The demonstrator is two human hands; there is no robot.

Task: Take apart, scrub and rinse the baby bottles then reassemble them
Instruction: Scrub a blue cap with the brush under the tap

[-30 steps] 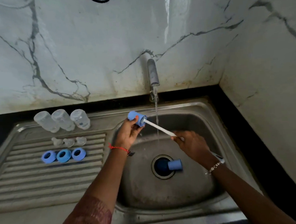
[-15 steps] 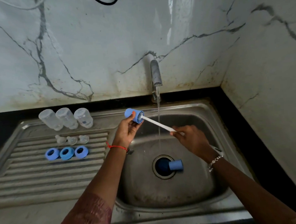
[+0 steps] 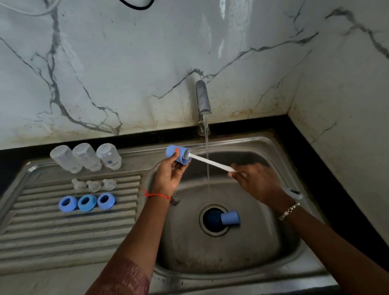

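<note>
Left hand (image 3: 170, 174): raised over the far left edge of the sink (image 3: 254, 278), fingers and thumb curled round a blue cap (image 3: 178, 154). The cap lies on its side with its open mouth facing right.

Right hand (image 3: 257, 181): over the basin, right of the left hand and well apart from it. Its fingers are closed round the white handle of a bottle brush (image 3: 209, 162). The handle slants up and left from this hand to the cap, and the bristle head sits inside the cap's mouth. The grey end of the handle shows past the right wrist.

The tap (image 3: 203, 96) stands at the far rim and is running. A thin stream of water (image 3: 206, 146) falls between the two hands and crosses the brush handle in this view; whether it strikes the handle cannot be told.

A second blue cap (image 3: 230, 217) lies on its side on the basin floor, at the right edge of the drain (image 3: 209, 219), near and below both hands.

On the ribbed drainboard (image 3: 57, 235), left of the left hand, three rows are laid out:
- far row, three clear bottles (image 3: 86, 156), upside down and side by side;
- middle row, three clear nipples (image 3: 94, 185);
- near row, three blue rings (image 3: 87, 203), touching or almost so.

A red thread (image 3: 156, 194) circles the left wrist and a bracelet (image 3: 288, 211) the right. Marble wall (image 3: 116, 72) backs the sink.
</note>
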